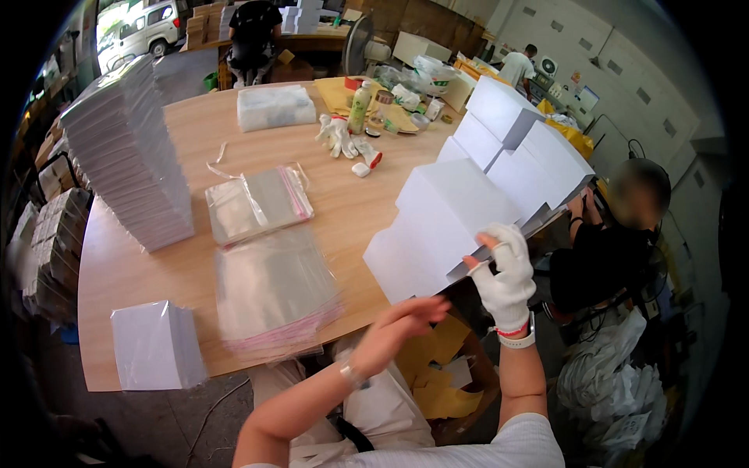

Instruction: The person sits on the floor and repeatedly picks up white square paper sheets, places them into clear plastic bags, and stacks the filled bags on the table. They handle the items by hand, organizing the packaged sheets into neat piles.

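My bare left hand (398, 331) is held over the table's near edge, fingers stretched toward the right, and holds nothing. My right hand (503, 273) wears a white glove with bare fingertips. Its fingers are bent but apart, beside the near right corner of a white paper stack (445, 222); whether they touch it I cannot tell. A pile of clear plastic bags (273, 281) with pink edges lies left of my left hand, with a second bag bundle (257, 204) just beyond. At the near left stands a plastic-wrapped white block (156, 347).
A tall stack of wrapped packs (133, 148) rises at the left. More white paper stacks (507, 117) stand at the right. Gloves (339, 136), a green spray can (360, 108) and tape rolls lie at the back. Below is a carton (449, 374); a person (608, 234) sits at the right.
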A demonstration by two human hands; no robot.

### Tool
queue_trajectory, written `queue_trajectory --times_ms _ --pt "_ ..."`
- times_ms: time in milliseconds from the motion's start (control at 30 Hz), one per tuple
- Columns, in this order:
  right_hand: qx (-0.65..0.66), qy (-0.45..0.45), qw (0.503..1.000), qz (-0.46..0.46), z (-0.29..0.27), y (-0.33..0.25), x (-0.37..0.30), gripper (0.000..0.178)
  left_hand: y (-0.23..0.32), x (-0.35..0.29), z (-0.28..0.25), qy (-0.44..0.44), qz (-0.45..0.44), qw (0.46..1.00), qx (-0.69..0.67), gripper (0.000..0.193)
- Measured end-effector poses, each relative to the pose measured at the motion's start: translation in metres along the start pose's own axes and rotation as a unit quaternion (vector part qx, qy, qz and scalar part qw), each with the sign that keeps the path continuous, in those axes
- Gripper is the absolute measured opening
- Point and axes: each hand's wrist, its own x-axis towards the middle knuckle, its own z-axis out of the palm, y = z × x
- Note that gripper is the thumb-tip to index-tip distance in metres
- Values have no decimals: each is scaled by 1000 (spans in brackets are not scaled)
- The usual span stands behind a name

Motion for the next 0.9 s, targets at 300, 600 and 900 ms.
queue_trajectory --times_ms 300,600,900 --pt "43 14 999 4 -4 39 -12 27 -13 78 34 -47 -44 969 -238 61" --pt "-65 -68 977 -193 -29 48 2 39 -16 58 44 82 8 994 -66 36" --pt "-12 -101 984 -146 -37 4 -19 37 -36 63 33 0 66 956 -287 32"
